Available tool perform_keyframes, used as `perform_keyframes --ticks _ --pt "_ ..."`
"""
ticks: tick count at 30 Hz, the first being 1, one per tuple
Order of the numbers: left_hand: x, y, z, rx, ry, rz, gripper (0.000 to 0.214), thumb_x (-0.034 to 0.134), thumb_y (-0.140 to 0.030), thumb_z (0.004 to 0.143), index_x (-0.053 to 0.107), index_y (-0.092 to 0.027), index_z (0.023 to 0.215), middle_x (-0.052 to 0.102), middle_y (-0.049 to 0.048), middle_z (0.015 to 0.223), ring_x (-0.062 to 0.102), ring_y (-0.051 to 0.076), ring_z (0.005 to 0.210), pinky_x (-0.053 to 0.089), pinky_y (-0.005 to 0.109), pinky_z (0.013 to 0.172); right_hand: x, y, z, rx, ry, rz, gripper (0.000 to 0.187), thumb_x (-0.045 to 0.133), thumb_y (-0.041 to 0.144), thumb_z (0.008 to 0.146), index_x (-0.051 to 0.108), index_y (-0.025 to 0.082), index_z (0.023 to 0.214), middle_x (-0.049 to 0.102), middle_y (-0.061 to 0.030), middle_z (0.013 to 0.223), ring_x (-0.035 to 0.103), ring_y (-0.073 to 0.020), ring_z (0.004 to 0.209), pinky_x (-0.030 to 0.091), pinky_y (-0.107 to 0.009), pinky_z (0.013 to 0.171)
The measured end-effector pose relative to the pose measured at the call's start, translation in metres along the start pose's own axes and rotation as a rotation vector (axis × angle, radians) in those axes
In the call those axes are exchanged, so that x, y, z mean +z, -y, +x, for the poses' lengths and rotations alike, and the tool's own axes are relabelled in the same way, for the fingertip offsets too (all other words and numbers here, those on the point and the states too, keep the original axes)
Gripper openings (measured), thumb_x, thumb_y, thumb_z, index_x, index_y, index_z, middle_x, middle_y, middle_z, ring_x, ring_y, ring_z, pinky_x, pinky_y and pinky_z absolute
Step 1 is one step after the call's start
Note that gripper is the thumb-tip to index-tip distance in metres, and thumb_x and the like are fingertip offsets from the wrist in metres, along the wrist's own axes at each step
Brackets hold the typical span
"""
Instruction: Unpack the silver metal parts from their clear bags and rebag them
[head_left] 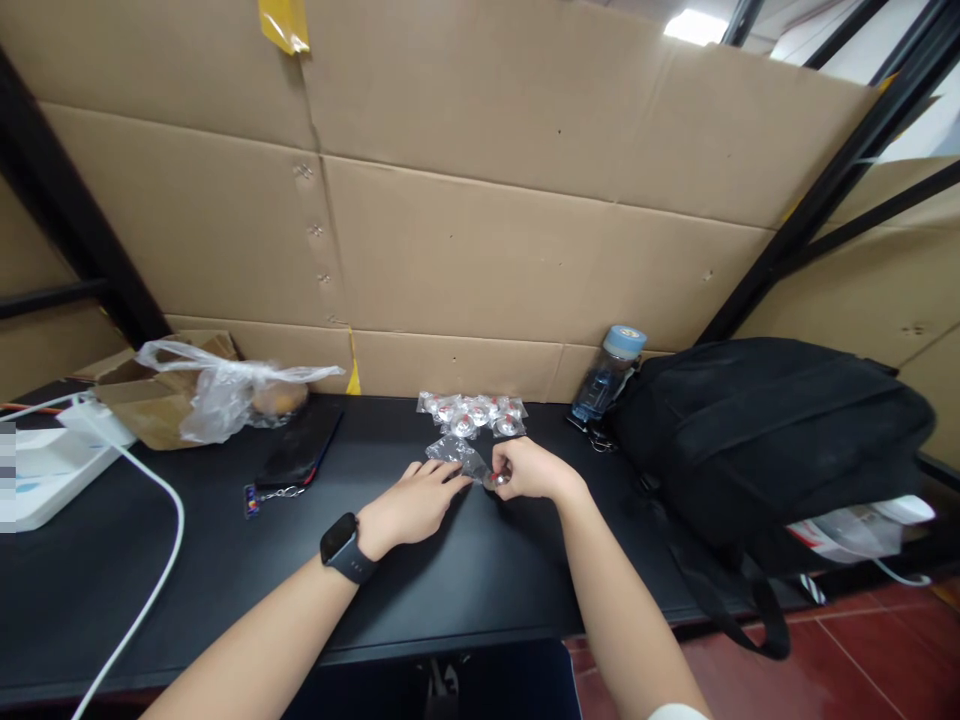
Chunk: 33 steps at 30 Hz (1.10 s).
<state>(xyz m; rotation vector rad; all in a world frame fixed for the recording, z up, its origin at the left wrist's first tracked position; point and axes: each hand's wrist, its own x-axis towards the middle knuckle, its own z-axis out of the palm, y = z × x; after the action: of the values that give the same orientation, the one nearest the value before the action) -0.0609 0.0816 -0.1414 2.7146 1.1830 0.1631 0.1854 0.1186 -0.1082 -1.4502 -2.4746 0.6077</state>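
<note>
A clear plastic bag (459, 455) lies on the black tabletop in front of several small clear packets (476, 412), each with a round silver and red piece inside. With its fingers stretched out and spread, my left hand (420, 503) reaches the near edge of the bag and touches it. My right hand (531, 470) is closed in a pinch on a small silver and red piece (496, 481) at the bag's right end. Its fingers cover part of that piece, and I cannot tell whether it sits inside the bag.
A black backpack (765, 430) and a blue-capped bottle (604, 375) stand at the right. To the left are a black pouch (300, 447), a knotted plastic bag (217, 395), a cardboard box (142, 400) and a white cable (169, 570). Cardboard (480, 260) walls the back.
</note>
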Motion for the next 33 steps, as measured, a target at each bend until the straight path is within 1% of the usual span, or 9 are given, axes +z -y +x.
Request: perform_keyframes --ticks 3,7,10,14,18,20,23,28,33 --pt "-0.002 0.0 0.001 0.001 0.003 -0.003 0.059 0.038 -0.017 0.091 0.042 -0.033 0.147 0.042 0.005 0.155 0.045 0.03 0.132 0.038 0.046 0.103 -0.002 0.001 0.0 -0.002 -0.009 0.006 0.024 0.078 0.015 0.057 0.064 0.019 0.076 0.064 0.0028 0.071 0.056 -0.0116 0.062 0.038 -0.02 0.057" --pt "-0.004 0.0 0.002 -0.003 -0.028 -0.024 0.061 0.044 -0.019 0.088 0.041 -0.03 0.148 0.05 0.0057 0.149 0.048 0.029 0.129 0.037 0.045 0.103 -0.008 0.001 -0.002 -0.015 -0.001 0.033 0.022 0.076 0.013 0.058 0.064 0.018 0.075 0.065 0.0033 0.071 0.057 -0.0115 0.063 0.04 -0.02 0.058" --pt "-0.005 0.001 0.001 -0.003 -0.035 -0.029 0.06 0.047 -0.02 0.087 0.044 -0.032 0.146 0.051 0.005 0.148 0.049 0.028 0.127 0.037 0.044 0.103 -0.011 0.003 -0.002 -0.056 -0.031 0.057 0.022 0.076 0.014 0.059 0.065 0.019 0.077 0.064 0.0036 0.071 0.056 -0.0115 0.064 0.04 -0.02 0.06" --pt "-0.002 0.003 0.002 -0.009 -0.026 -0.015 0.054 0.046 -0.022 0.09 0.051 -0.036 0.141 0.046 0.0051 0.151 0.047 0.031 0.13 0.037 0.046 0.105 -0.013 0.007 -0.003 -0.096 -0.068 0.077 0.024 0.076 0.015 0.059 0.066 0.019 0.08 0.061 0.0045 0.069 0.054 -0.0107 0.063 0.04 -0.019 0.059" --pt "-0.001 0.004 0.003 -0.025 -0.006 -0.005 0.052 0.047 -0.024 0.091 0.051 -0.04 0.14 0.044 0.006 0.153 0.044 0.033 0.134 0.036 0.051 0.105 -0.016 0.005 -0.005 -0.106 -0.012 0.147 0.024 0.076 0.016 0.06 0.066 0.019 0.082 0.061 0.0048 0.069 0.055 -0.0105 0.063 0.041 -0.019 0.06" --pt "0.0 0.004 0.003 -0.029 -0.002 -0.013 0.052 0.047 -0.025 0.091 0.051 -0.041 0.141 0.045 0.0063 0.152 0.044 0.034 0.134 0.036 0.051 0.106 -0.016 0.004 -0.005 -0.093 -0.011 0.169 0.023 0.076 0.017 0.062 0.067 0.019 0.083 0.062 0.0043 0.069 0.056 -0.0109 0.063 0.042 -0.019 0.06" --pt "-0.001 0.003 0.003 -0.034 -0.006 -0.027 0.052 0.046 -0.025 0.092 0.05 -0.04 0.141 0.045 0.0056 0.152 0.044 0.033 0.134 0.036 0.051 0.106 -0.01 0.006 0.0 -0.082 -0.07 0.131 0.022 0.077 0.018 0.063 0.068 0.018 0.083 0.064 0.0031 0.07 0.057 -0.0117 0.065 0.042 -0.02 0.061" --pt "-0.001 0.004 0.002 -0.034 0.003 -0.043 0.052 0.046 -0.026 0.092 0.05 -0.042 0.141 0.042 0.0048 0.154 0.042 0.034 0.135 0.037 0.052 0.106 0.011 0.009 0.012 -0.099 -0.118 0.059 0.02 0.076 0.015 0.064 0.069 0.017 0.082 0.067 0.0 0.076 0.06 -0.0132 0.069 0.042 -0.021 0.064" --pt "0.0 0.005 0.001 -0.037 0.02 -0.036 0.053 0.047 -0.026 0.092 0.049 -0.043 0.142 0.041 0.0057 0.156 0.04 0.035 0.138 0.036 0.054 0.105 0.024 0.005 0.022 -0.079 -0.16 0.056 0.025 0.083 0.021 0.065 0.071 0.017 0.086 0.067 -0.0021 0.083 0.059 -0.0137 0.071 0.044 -0.022 0.065"
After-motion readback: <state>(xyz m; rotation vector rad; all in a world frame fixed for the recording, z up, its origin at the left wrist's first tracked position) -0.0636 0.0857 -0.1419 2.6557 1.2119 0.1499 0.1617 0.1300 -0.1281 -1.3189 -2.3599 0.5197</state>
